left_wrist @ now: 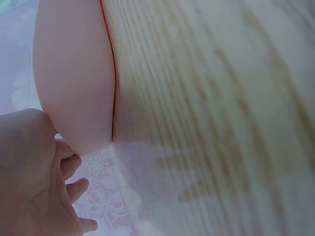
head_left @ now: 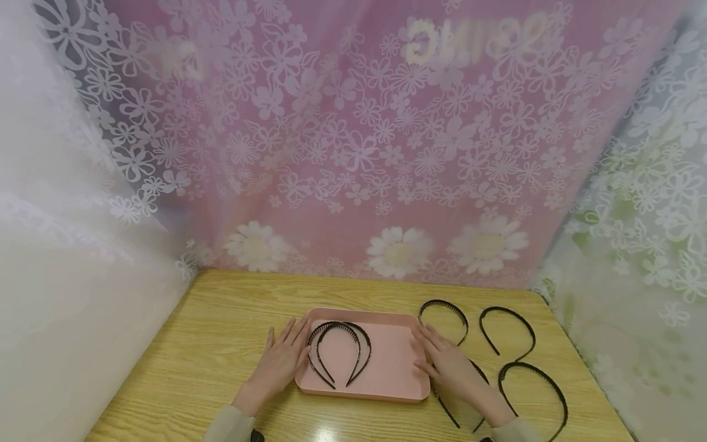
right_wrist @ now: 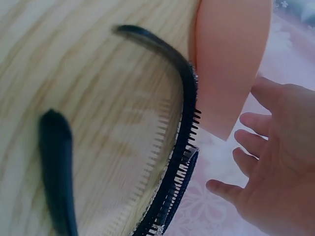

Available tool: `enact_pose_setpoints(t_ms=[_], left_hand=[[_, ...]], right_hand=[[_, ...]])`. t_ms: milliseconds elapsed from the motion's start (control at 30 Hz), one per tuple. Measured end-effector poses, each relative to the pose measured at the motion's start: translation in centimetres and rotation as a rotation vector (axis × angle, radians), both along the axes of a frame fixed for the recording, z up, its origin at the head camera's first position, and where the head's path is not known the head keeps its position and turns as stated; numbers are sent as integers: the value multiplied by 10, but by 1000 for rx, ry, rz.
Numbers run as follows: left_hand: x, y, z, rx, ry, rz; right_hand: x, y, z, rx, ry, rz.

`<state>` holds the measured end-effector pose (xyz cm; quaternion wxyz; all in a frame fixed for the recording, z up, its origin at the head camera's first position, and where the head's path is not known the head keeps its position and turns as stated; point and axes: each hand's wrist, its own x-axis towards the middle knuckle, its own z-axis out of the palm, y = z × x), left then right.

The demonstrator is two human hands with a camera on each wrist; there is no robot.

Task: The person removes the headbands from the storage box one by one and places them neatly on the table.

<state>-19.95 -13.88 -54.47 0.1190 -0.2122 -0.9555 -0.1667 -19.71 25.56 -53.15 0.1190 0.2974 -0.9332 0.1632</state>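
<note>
The pink tray (head_left: 389, 356) lies flat on the tabletop between the left hand (head_left: 278, 362) and the right hand (head_left: 455, 371), one at each short end. Both hands are spread, fingers fairly straight or lightly bent, touching the ends rather than pinching anything; in the head view both thumbs reach over the rim. The step looks like steadying or squaring the tray, so light, even pressure from both ends should serve best (a harder push from one side would probably skew it). Smooth, level handling should also keep the two black headbands (head_left: 334, 323) inside, overlapping at the left end, from sliding. The right hand needs the most care: a toothed headband (right_wrist: 189, 93) lies right along the tray's outer wall and could be caught by a sideways nudge.

Farther right, four headbands lie on the tabletop (head_left: 182, 368). The right hand and forearm cover parts of the two nearest, and the lower right one is cut off at the picture's bottom edge. In the left wrist view, the tray's wall hides part of the fingers. In the right wrist view, a dark headband tip (right_wrist: 55, 162) is cropped, so which band it belongs to is hard to tell.
</note>
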Motion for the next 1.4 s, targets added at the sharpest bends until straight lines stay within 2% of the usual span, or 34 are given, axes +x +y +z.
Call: enact_pose_setpoints(t_ms=[300,467,667,833,967,1200,1267,1400], left_hand=[[0,0,0,-18,-22,-4],[0,-1,0,-11,-28,0],[-1,0,2,-24,9,-5],[-6,6,10,-22,19,10],[-14,14,20,35,32,8],[-31,26,33,203,89,-26],[-35,29,37,238,69,-23],[-44,34,41,237,30,-23]], right_hand=[[6,2,-5,70,-91,-24],[6,1,-5,98,-59,-26],[5,1,-6,141,-15,-35],[5,2,-8,149,11,-31],[4,3,-10,185,23,-39],[3,5,-15,208,66,-37],[3,5,-13,216,70,-34],[4,4,-11,218,81,-33]])
